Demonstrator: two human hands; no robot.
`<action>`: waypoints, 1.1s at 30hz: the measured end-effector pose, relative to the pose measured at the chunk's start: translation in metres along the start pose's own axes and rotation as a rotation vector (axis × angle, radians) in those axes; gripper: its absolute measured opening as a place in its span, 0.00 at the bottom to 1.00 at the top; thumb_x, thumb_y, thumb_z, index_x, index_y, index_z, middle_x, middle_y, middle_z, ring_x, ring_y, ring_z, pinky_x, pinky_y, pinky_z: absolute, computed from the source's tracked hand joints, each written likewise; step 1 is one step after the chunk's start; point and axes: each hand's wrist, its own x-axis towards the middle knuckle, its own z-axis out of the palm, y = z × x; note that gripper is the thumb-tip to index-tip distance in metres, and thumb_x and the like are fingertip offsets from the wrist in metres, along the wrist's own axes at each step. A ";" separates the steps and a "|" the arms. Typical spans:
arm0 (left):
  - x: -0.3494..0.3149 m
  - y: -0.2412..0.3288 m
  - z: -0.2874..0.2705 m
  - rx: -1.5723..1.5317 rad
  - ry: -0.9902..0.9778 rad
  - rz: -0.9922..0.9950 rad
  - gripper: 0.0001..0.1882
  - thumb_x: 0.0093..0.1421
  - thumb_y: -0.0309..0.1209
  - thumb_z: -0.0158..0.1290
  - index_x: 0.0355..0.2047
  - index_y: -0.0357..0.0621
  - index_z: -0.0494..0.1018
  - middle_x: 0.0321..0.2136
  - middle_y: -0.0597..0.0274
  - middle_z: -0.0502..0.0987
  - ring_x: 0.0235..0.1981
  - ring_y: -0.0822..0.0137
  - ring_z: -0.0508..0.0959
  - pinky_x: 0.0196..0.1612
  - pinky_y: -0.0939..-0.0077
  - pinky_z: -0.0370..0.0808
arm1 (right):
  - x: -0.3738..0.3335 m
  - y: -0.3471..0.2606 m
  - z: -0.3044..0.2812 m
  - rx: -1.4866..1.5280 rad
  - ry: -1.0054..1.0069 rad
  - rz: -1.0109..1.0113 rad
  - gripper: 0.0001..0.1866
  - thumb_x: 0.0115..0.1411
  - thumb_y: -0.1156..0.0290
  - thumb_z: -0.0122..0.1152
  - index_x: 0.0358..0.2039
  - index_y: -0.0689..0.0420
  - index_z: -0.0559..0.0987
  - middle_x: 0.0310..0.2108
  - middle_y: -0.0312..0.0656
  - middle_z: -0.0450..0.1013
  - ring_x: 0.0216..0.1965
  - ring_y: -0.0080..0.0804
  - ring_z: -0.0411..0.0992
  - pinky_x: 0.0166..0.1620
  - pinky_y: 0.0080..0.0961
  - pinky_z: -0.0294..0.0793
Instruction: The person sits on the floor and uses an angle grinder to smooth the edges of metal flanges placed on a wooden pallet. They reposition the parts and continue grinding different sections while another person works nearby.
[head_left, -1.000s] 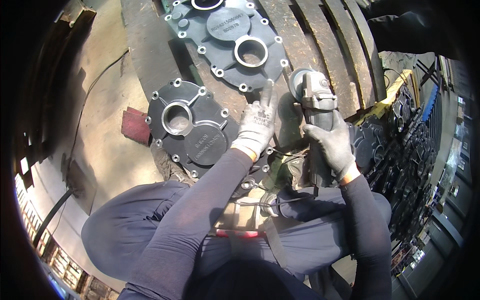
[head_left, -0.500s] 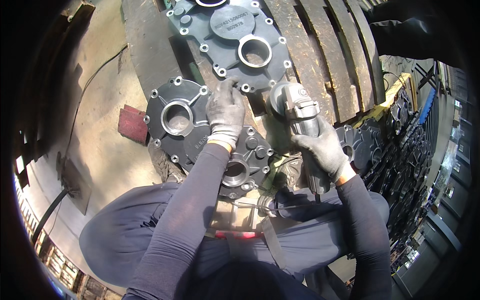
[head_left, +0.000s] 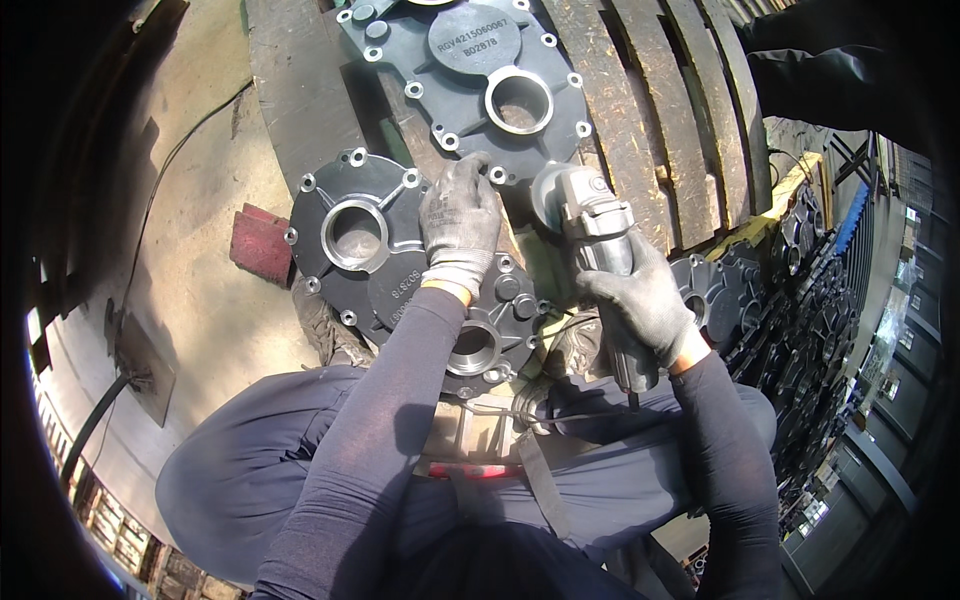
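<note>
Across the far side I see a wooden pallet (head_left: 640, 120), its weathered slats rough and split along the grain. To the right lies a heap of dark castings (head_left: 815, 320), lobed and ring-holed. On the pallet rests the far gear housing cover (head_left: 475, 45), a matte grey-black casting with a raised disc, ribs, a bright machined bore and shiny bolt bosses round its rim. A similar near gear housing cover (head_left: 390, 265) sits nearer and left, partly hidden under my left forearm. My right hand (head_left: 645, 300), in grey knit, wraps the cylindrical body of an angle grinder (head_left: 600, 225); its round disc is beside the far cover's near edge, contact unclear. My gloved left hand (head_left: 460, 210) is narrow, fingers curled by that edge; I cannot tell whether it grips anything. Leftmost lies a dull red folded pad (head_left: 262, 245)
</note>
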 end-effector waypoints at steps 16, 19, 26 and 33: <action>0.000 0.000 0.001 -0.013 0.013 0.023 0.14 0.71 0.28 0.56 0.55 0.50 0.81 0.47 0.50 0.85 0.51 0.44 0.85 0.56 0.47 0.80 | 0.002 -0.012 -0.004 0.065 -0.076 0.045 0.30 0.60 0.62 0.82 0.57 0.66 0.83 0.46 0.49 0.86 0.45 0.34 0.84 0.52 0.33 0.83; 0.001 -0.002 0.002 -0.009 0.015 0.036 0.14 0.71 0.28 0.56 0.55 0.50 0.81 0.47 0.50 0.85 0.51 0.43 0.85 0.56 0.47 0.80 | 0.000 -0.004 -0.007 0.043 -0.091 0.025 0.30 0.60 0.62 0.82 0.57 0.66 0.83 0.46 0.48 0.86 0.45 0.33 0.83 0.51 0.34 0.83; 0.000 -0.003 0.002 -0.017 0.014 0.047 0.14 0.71 0.28 0.57 0.55 0.50 0.80 0.48 0.50 0.85 0.51 0.43 0.85 0.57 0.47 0.80 | 0.002 -0.013 -0.010 0.102 -0.106 0.049 0.30 0.60 0.62 0.82 0.57 0.66 0.83 0.45 0.46 0.86 0.44 0.32 0.83 0.50 0.32 0.83; 0.000 0.001 0.005 -0.031 0.013 0.034 0.14 0.71 0.29 0.57 0.56 0.50 0.80 0.48 0.50 0.85 0.51 0.44 0.85 0.57 0.47 0.79 | -0.008 -0.006 -0.014 0.096 -0.095 0.083 0.28 0.60 0.66 0.81 0.57 0.67 0.82 0.43 0.45 0.85 0.42 0.31 0.83 0.49 0.32 0.83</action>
